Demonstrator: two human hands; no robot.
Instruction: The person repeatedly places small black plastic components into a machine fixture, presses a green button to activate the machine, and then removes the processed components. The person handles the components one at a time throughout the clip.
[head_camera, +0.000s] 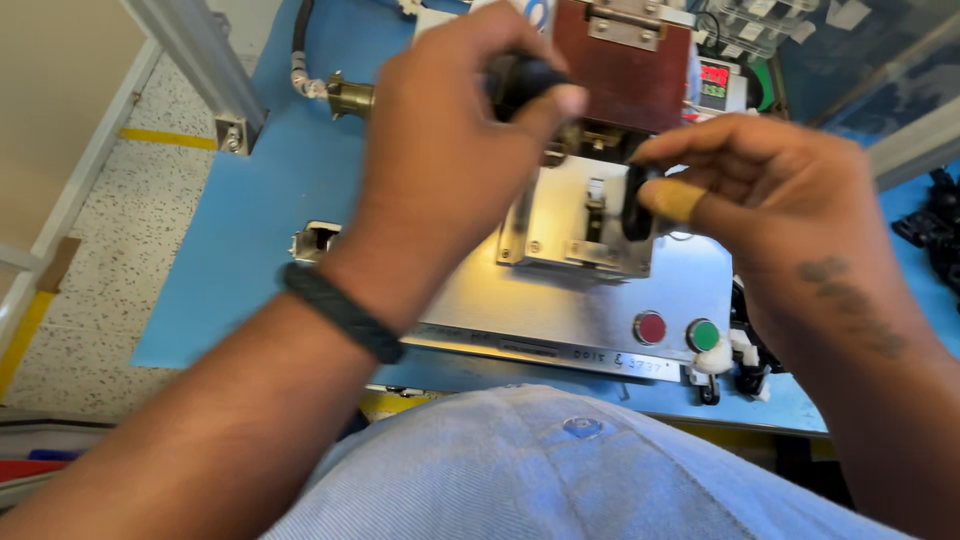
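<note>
**Loading a small black part into the bench press**

The left hand (440, 130), upper centre of the frame, is clenched around a black knob (522, 78) that seems to top the lever of the small press; a dark braided wristband (342, 312) sits on that wrist. The right hand (770, 190), right of centre, pinches a small black ring-shaped part (634, 203) between thumb and forefinger, one fingertip wrapped in a tan bandage (678, 200). The part hangs just in front of the metal fixture block (575, 225) at the middle of the picture, touching or nearly touching its upright slot; I cannot tell which.

My reading is that the seating step is under way: the part is being set into the fixture while the other hand waits on the lever. The next move would call for the part to sit square in the slot and for the right fingers to be out of the way before the lever comes down.

Further out, the fixture stands on a shiny steel base plate (560, 310) carrying a round red button (650, 327) and a round green button (704, 335) towards the lower right. A brown block (620, 70) of the press head rises behind the hands, with a small digital display (714, 82) to its right. All this rests on the blue table (240, 230); speckled floor (120, 200) shows at the left.
</note>
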